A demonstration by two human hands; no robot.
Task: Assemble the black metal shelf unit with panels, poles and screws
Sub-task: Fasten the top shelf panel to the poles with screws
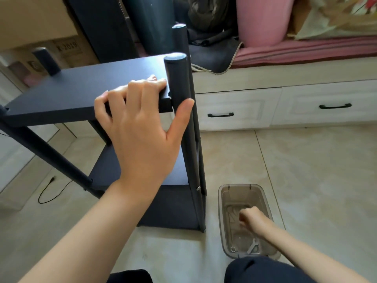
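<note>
While the left hand [140, 127] holds the front edge of the top panel [81, 88], fingers curled over it and thumb pressed against the near right pole [179, 92], the right hand [252, 218] is down inside the clear plastic tub [224, 221] on the floor, fingers bunched as if pinching something small; whether it has a screw I cannot tell. The shelf unit [142, 180] stands upright just left of the tub, its poles running vertically and its panels lying flat between them. A small wrench [253, 246] and a ring-shaped part [233, 249] lie at the tub's near end. The joint that likely needs fastening is where the top panel meets the near right pole, right under the left hand, so whatever the right hand picks must travel up and to the left from the tub. The left hand is by far nearer that corner and looks set to steady it.
</note>
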